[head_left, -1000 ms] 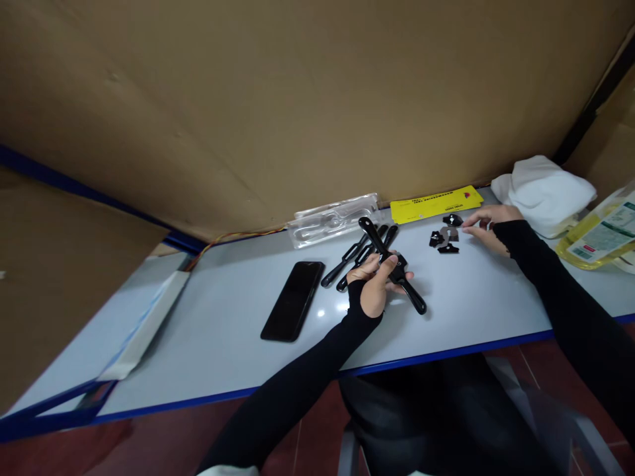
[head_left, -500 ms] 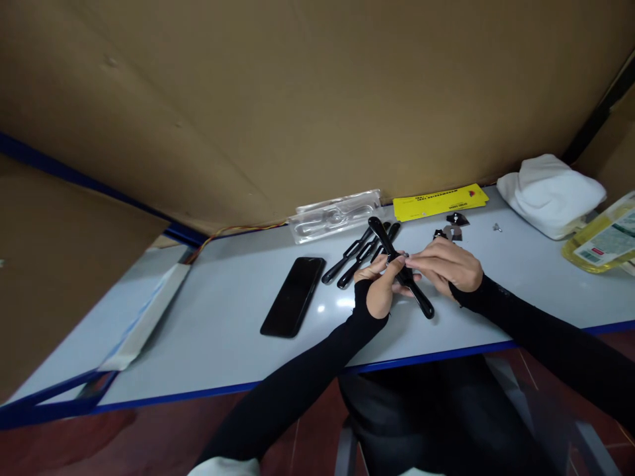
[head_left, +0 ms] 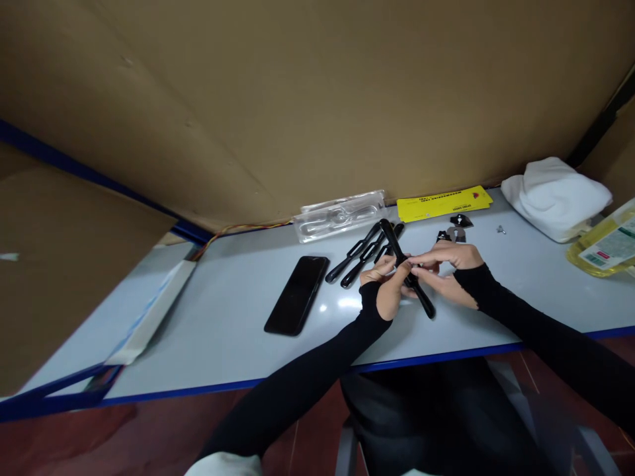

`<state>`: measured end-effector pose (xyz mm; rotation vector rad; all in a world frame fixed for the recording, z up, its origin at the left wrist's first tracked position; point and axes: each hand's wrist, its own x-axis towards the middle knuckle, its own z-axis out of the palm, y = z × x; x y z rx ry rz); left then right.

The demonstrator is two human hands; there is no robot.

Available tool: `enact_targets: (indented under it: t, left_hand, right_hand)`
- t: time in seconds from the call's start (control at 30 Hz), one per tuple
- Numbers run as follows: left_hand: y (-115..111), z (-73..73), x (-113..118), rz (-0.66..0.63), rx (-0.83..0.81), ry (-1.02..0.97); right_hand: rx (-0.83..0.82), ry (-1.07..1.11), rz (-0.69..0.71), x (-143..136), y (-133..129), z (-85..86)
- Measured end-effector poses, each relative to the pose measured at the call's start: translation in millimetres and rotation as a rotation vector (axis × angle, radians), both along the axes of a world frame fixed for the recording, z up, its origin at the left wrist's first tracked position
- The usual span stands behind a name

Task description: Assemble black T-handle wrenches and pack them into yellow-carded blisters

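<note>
A black two-handled tool (head_left: 425,299) slants across my left hand (head_left: 389,289), whose fingers wrap its middle. From the right, my right hand (head_left: 446,264) reaches the same middle part with its fingertips; whatever they pinch there is too small to make out. Several similar black handles (head_left: 351,256) lie just behind and left of my left hand. Behind my right hand are dark metal parts (head_left: 461,221) and a grey plate (head_left: 456,234). Small silver screws (head_left: 501,230) rest farther right.
A black phone (head_left: 296,295) lies left of my hands. Clear plastic packaging (head_left: 340,217) and yellow cards (head_left: 444,203) are along the back wall. A white cloth bundle (head_left: 555,198) and a bottle of yellow liquid (head_left: 602,244) stand at the right.
My right hand has turned flatter, with its fingers shifted at the tool's middle. The tool has tilted slightly in my left hand. The whole view has moved a little.
</note>
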<state>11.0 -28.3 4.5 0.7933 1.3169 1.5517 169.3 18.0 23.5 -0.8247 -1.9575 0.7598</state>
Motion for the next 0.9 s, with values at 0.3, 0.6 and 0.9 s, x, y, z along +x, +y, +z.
enact_targets:
  t: [0.3,0.6,0.9]
  left_hand:
    - [-2.2,2.9,-2.7,-0.076,-0.055,-0.022]
    - [-1.9,4.0,-4.4,-0.121,-0.128,-0.073]
    - [-1.1,11.9,-3.0,-0.105,-0.123,-0.117]
  right_hand:
    - [-0.239,0.053,0.115,4.0,-4.1,4.0]
    - [0.009,-0.012,0.043,6.2,0.4,2.6]
    - [-0.014,-0.040,0.081,6.6,-4.7,6.4]
